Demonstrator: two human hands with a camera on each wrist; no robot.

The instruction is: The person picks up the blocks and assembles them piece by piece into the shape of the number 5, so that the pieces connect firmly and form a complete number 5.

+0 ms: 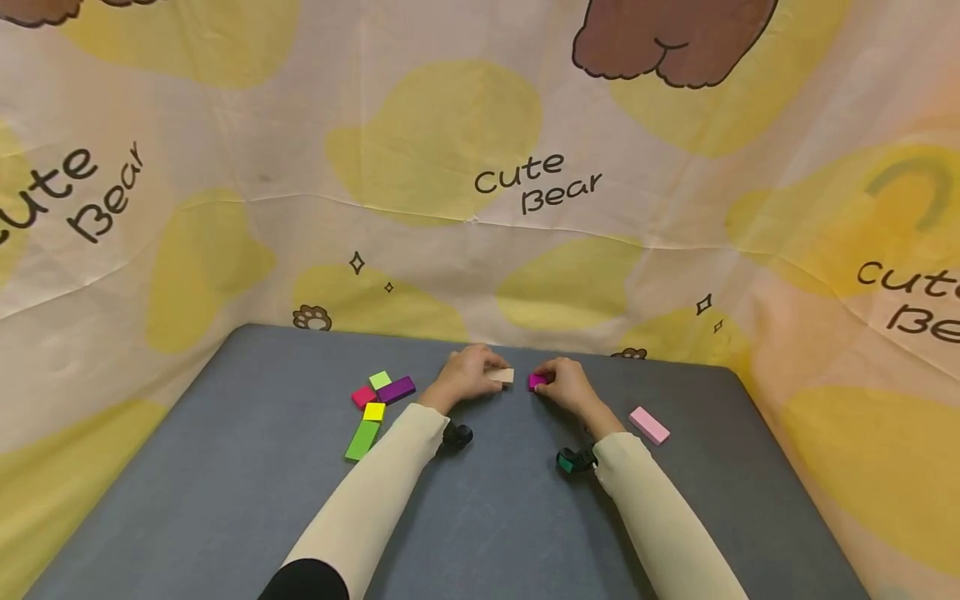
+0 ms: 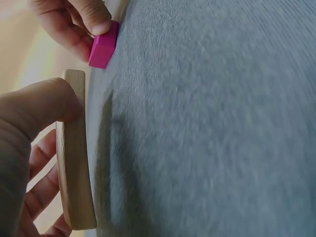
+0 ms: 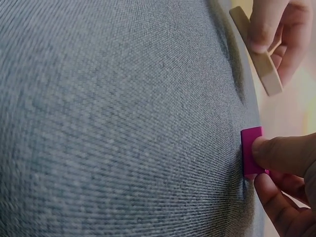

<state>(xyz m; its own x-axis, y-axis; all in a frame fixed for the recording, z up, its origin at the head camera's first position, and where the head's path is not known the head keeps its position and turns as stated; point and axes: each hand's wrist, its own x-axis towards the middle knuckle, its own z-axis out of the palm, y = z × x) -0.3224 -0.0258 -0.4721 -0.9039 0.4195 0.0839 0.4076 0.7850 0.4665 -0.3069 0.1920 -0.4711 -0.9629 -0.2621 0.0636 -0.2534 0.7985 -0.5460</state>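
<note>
Near the far edge of the table, my left hand (image 1: 468,372) pinches a plain wooden block (image 2: 78,173) between thumb and fingers. In the left wrist view that block is held a little off the cloth, its shadow beside it. To its right, my right hand (image 1: 567,385) pinches a small magenta block (image 3: 252,153), which sits at the table surface. A short gap parts the two blocks. In the right wrist view the wooden block (image 3: 266,74) is tilted, its near end pointing toward the magenta one.
On the grey table (image 1: 480,517), left of my left arm, lie a lime block (image 1: 380,380), a red block (image 1: 363,396), a purple block (image 1: 396,390), a yellow block (image 1: 373,412) and a green block (image 1: 362,440). A pink block (image 1: 649,425) lies right. A patterned curtain (image 1: 450,275) hangs behind.
</note>
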